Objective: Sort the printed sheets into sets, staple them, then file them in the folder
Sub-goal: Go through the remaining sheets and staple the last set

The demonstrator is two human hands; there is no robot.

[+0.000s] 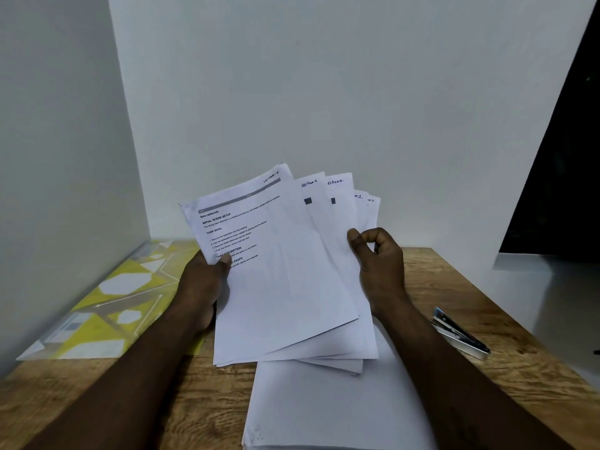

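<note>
Left hand (201, 284) is gripping the sheets (285, 287) at one edge, right hand (380, 264) pinching the other, fanning them above the table (487, 384), probably to expose section labels for sorting. Folder (107, 303) and stapler (461, 332) are lying aside, untouched.

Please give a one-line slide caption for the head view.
Left hand and right hand hold fanned printed sheets over the table, between folder and stapler.

Wood-grain table (454, 287) was set in a corner, white back wall (324, 92) was met at left by a shaded side wall (58, 157), dark opening (565, 190) was seen far right, above a pale grey surface (552, 303).
</note>
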